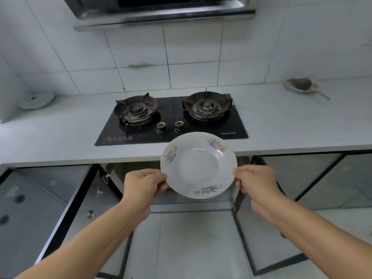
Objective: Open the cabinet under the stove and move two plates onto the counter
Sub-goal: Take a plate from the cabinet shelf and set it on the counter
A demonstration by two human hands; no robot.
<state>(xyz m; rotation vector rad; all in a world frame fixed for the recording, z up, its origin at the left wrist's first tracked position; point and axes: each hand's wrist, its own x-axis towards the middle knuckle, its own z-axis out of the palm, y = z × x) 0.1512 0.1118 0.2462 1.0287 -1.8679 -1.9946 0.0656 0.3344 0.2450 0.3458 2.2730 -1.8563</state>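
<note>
A white plate (198,165) with flower prints on its rim hangs in the air in front of the counter edge, just below the black two-burner stove (171,118). My left hand (144,183) grips its left rim and my right hand (254,181) grips its right rim. Under the stove the cabinet stands open, its left door (66,208) and right door (259,234) swung out toward me. The cabinet's inside is mostly hidden behind the plate and my hands. The white counter (291,125) runs left and right of the stove.
A white lid-like dish (37,100) lies at the counter's far left. Another plate with something grey on it (302,85) sits at the back right, a metal handle beside it. A range hood (161,13) hangs above. Closed glass-fronted cabinet doors (322,178) flank the opening.
</note>
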